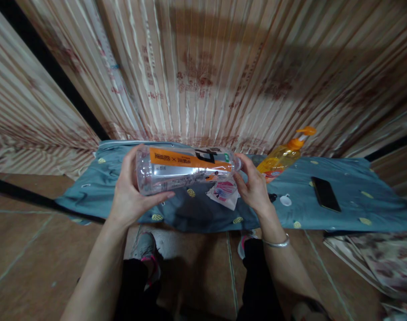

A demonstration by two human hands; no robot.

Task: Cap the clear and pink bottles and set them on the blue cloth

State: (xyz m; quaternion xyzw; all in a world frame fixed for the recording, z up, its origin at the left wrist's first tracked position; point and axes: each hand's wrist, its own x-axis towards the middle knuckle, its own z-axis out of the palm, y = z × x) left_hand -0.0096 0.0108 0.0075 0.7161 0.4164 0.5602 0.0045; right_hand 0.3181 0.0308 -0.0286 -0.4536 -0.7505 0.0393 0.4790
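I hold a clear plastic bottle (pixel 185 169) with an orange label sideways above a narrow table covered in blue-grey cloth (pixel 350 209). My left hand (pixel 131 189) wraps round the bottle's base end, fingers closed on it. My right hand (pixel 252 185) pinches the neck end at the right. Below the bottle on the cloth lies a small pink and white packet (pixel 223 192). A white bottle cap (pixel 285 200) rests on the cloth just right of my right hand.
An orange pump bottle (pixel 283 156) lies tilted at the back of the table. A black phone (pixel 325 194) rests flat on the right part. Striped curtain hangs behind. My feet stand on brown tiles; folded patterned fabric (pixel 384 263) lies at lower right.
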